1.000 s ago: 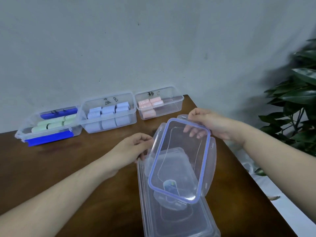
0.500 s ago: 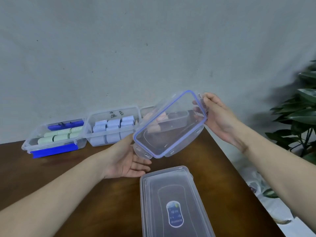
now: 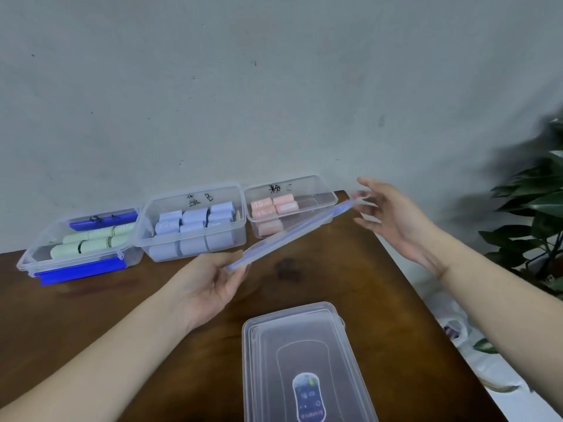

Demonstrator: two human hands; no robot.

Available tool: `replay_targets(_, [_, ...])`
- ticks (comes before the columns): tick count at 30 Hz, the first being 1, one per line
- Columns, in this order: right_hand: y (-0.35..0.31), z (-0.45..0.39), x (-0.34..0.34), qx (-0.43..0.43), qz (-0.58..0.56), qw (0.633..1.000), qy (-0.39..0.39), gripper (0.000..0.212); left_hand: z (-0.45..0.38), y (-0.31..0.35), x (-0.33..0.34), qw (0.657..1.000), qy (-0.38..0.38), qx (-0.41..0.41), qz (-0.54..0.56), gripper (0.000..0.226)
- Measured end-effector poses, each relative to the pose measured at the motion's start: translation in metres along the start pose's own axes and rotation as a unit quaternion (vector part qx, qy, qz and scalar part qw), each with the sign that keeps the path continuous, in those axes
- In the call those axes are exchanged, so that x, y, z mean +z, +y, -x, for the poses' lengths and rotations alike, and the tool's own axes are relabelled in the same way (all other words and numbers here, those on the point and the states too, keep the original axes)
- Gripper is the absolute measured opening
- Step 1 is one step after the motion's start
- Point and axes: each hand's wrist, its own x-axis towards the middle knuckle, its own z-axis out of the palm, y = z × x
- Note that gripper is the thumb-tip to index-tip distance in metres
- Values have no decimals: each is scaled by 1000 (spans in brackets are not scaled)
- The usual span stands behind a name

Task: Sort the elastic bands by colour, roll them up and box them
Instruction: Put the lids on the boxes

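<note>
Three clear boxes stand in a row at the wall: one with green rolls [image 3: 82, 243], one with blue rolls [image 3: 195, 226] and one with pink rolls [image 3: 275, 208]. A clear lid with a blue seal [image 3: 289, 234] hangs tilted, nearly edge-on, in front of the pink box. My left hand [image 3: 213, 284] pinches its near left end. My right hand [image 3: 387, 214] touches its far right end with straight, spread fingers.
A stack of clear lids with an oval sticker [image 3: 304, 367] lies near me on the brown table [image 3: 122, 300]. The table's right edge drops off to a floor with a white bag [image 3: 454, 324] and a leafy plant [image 3: 536, 214].
The lid came up off the stack, swung toward the pink box and turned nearly edge-on. My right hand let go its hold and spread its fingers; my left hand took the lid's near end.
</note>
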Motion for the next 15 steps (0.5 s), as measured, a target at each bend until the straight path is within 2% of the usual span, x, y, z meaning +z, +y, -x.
replay_targets(2, [8,-19,-6,39,155,984,72,21,4,1,-2,1000,-12,14,-11,28])
replay_targets(3, [12,-28,-9,58,229,969,74,25,5,3,-1,999,-20,23,-17,28])
replay_targets(5, [18,-44,-8,95,303,947,42,30,2,7,-2,999,-25,38,-26,31])
replay_targets(9, [23,-70,8,83,303,949,-14,32,-10,14,-4,998,-27,58,-22,47])
replay_targets(12, [26,-85,15,69,302,951,-17,37,-13,19,-2,995,-33,82,-46,57])
replay_targets(15, [22,-91,18,67,335,940,-14,33,-15,23,0,992,-41,96,-68,54])
